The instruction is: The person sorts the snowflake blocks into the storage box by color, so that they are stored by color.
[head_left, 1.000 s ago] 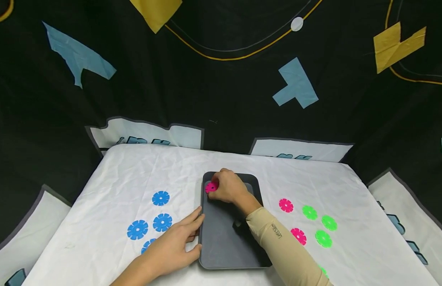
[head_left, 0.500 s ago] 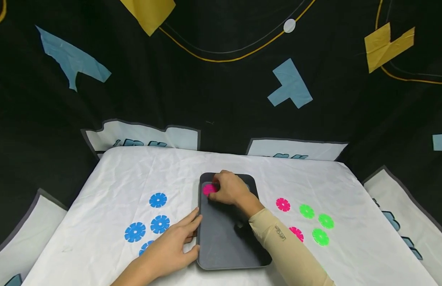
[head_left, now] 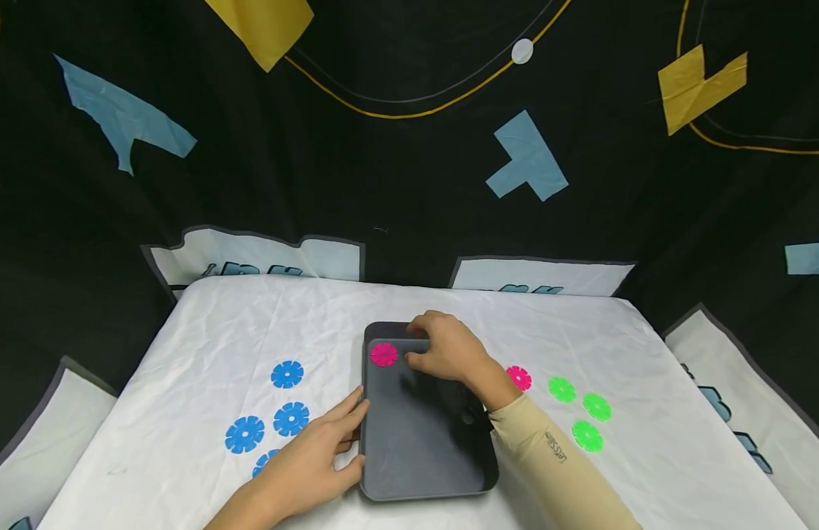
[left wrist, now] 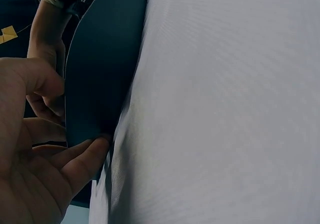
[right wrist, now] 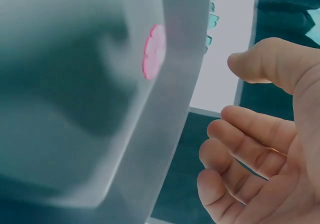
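A pink notched plastic disc [head_left: 384, 355] lies flat in the far left corner of the dark grey tray [head_left: 416, 449]. My right hand [head_left: 449, 350] hovers over the tray's far end, just right of that disc. Its thumb and fingers are apart with nothing between them, as the right wrist view shows, where the same pink disc [right wrist: 154, 52] sits near the tray's wall [right wrist: 165, 109]. My left hand [head_left: 323, 449] rests against the tray's left side, fingers extended. In the left wrist view, the left fingertips [left wrist: 100, 146] touch the tray's outer wall [left wrist: 100, 84].
Several blue notched discs [head_left: 287, 374] lie on the white cloth [head_left: 151, 456] left of the tray, one partly behind the left hand. To the right are another pink disc [head_left: 518, 378] and three green discs [head_left: 588, 436]. A black curtain [head_left: 409, 184] hangs behind the table.
My right hand has let go of the pink disc, which now lies in the tray, and has moved right. The left hand stays at the tray's side. The view has shifted slightly.
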`<action>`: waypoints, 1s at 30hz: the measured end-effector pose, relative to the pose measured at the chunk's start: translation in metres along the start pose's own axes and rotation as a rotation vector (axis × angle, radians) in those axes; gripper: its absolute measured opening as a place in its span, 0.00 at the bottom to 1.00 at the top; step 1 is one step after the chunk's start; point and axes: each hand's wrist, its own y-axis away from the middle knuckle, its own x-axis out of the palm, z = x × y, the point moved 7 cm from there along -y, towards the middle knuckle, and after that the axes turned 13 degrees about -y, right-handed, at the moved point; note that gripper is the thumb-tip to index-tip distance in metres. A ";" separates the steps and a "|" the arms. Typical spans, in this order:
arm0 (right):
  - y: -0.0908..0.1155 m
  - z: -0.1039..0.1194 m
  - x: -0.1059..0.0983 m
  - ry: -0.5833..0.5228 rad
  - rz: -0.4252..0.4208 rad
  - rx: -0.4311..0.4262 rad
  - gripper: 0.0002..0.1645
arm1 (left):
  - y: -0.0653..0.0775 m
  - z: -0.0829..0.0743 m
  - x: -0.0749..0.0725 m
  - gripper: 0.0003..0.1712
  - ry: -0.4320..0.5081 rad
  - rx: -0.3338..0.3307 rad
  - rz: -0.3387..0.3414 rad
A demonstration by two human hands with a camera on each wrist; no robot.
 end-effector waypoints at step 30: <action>0.086 -0.056 -0.038 -0.063 -0.148 0.111 0.21 | 0.002 -0.001 -0.001 0.40 -0.026 0.011 -0.025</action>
